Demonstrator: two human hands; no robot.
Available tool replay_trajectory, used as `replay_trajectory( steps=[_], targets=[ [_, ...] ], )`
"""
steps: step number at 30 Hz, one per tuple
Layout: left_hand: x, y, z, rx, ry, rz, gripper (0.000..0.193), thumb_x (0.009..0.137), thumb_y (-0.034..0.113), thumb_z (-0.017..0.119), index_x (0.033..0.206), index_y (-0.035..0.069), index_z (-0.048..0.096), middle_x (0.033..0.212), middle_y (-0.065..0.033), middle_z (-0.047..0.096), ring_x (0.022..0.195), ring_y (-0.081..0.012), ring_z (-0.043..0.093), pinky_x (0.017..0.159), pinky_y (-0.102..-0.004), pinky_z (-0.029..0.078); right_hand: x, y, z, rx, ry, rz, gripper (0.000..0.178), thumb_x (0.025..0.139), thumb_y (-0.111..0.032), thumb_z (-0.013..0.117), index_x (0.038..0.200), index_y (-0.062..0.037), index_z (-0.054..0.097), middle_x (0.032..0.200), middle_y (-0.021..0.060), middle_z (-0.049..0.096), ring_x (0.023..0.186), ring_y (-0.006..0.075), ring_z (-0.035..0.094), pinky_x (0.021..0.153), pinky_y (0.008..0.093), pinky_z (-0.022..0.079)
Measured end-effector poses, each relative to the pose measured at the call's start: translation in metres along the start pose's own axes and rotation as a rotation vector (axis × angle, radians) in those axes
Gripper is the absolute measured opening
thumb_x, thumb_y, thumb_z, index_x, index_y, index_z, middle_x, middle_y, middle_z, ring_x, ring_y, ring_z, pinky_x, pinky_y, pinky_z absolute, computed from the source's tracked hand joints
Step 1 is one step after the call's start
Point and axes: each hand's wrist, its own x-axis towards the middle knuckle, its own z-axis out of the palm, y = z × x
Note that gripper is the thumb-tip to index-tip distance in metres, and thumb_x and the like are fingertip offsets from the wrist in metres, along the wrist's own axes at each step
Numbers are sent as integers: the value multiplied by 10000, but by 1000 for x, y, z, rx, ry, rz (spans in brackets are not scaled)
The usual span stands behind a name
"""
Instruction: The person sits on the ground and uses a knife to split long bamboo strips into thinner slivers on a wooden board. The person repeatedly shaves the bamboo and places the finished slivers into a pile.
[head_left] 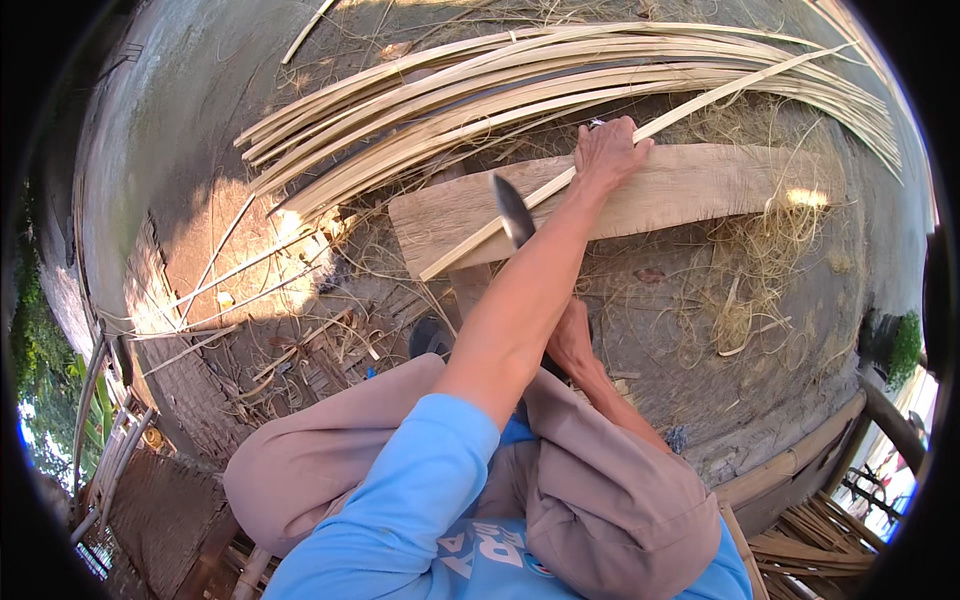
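My left hand point(608, 158) is closed around a long pale split-bamboo strip point(740, 93), which slants across a wooden board point(700, 190). The strip's near end rests at the board's left part; its far end stretches out over a bundle of similar strips. Below and partly behind my left forearm, my right hand point(570, 338) is closed. From there a knife point(512, 208) points up and left, its dark blade showing beside the strip. Its handle is mostly hidden by my left forearm and my right hand. Whether the blade touches the strip I cannot tell.
Beyond the board lies a wide bundle of bamboo strips point(420, 97). Thin curled shavings point(755, 270) heap at the board's right. Scraps and loose sticks point(240, 268) litter the ground at left. My bent knees are close below. A bamboo pole point(790, 465) runs at lower right.
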Motion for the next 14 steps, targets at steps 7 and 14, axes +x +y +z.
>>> replay_trajectory(
  steps=[7, 14],
  targets=[
    [1, 10, -1, -35, -40, -29, 379, 946, 459, 654, 1032, 93, 706, 957, -113, 748, 984, -299, 679, 964, -465, 412, 1, 48, -25, -210, -9, 46, 299, 1028, -207, 629, 973, 86, 646, 703, 293, 627, 559, 420, 601, 577, 422, 518],
    [4, 7, 3, -3, -36, -38, 408, 936, 480, 661, 1092, 106, 704, 1058, -106, 740, 1057, -256, 663, 978, -448, 399, -7, 41, -3, -217, -201, -256, 280, 846, -154, 744, 1091, -17, 752, 887, 290, 712, 858, 486, 693, 775, 508, 571]
  ],
)
